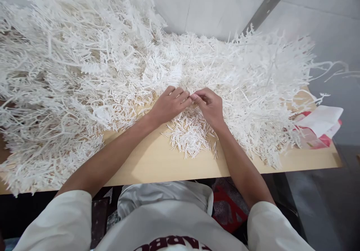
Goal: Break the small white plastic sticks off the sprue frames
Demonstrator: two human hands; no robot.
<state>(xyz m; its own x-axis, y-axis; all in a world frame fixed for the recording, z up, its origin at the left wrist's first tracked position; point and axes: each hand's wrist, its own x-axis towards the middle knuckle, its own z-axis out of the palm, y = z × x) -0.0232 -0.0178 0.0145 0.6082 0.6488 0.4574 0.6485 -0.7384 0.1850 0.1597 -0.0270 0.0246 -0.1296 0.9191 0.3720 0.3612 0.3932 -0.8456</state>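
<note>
A huge heap of white plastic branched pieces (92, 67) covers most of a light wooden table (157, 161). My left hand (170, 104) and my right hand (209, 106) meet at the front of the heap, fingertips touching, fingers curled in a pinch on a small white plastic piece that is mostly hidden between them. Just below my hands lies a small loose pile of short white sticks (189, 134) on the bare wood.
A red and white plastic bag (319, 127) lies at the table's right end. A white tiled wall (213, 7) stands behind the heap, with a grey metal bar (267, 5) leaning on it. Grey floor lies to the right.
</note>
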